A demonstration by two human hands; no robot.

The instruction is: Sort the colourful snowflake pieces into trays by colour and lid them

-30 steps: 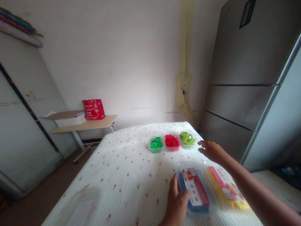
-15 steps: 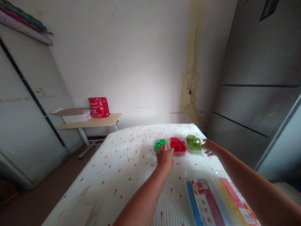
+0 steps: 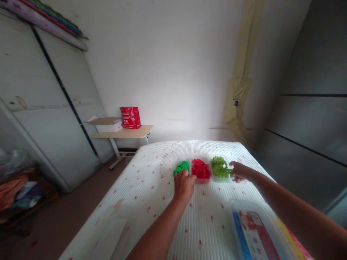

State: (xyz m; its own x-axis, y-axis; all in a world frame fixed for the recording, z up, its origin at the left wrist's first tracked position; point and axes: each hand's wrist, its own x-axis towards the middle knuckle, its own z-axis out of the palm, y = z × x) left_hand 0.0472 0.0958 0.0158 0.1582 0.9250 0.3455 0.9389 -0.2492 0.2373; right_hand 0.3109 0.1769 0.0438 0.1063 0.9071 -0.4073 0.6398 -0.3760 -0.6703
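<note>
Three clear plastic tubs stand side by side across the far part of the table. Green pieces (image 3: 182, 166) fill the left one, red pieces (image 3: 200, 169) the middle one, and light green pieces (image 3: 220, 167) the right one. My left hand (image 3: 184, 184) is at the near edge of the green pieces, its thumb held apart toward the red tub and its fingertips partly hidden. At the right side of the light green tub is my right hand (image 3: 240, 171), its index finger stretched out and thumb apart. No piece shows in either hand.
A white ribbed cloth with red spots covers the table (image 3: 141, 202). Clear flat boxes with printed labels (image 3: 255, 231) lie at the near right. Behind on the left, a small desk (image 3: 130, 133) carries a red bag (image 3: 130, 117) and a white box (image 3: 108, 126).
The view has swung to the left. My left hand has drawn slightly back to the near edge of the green pieces; my right hand has come closer to the light green tub.
</note>
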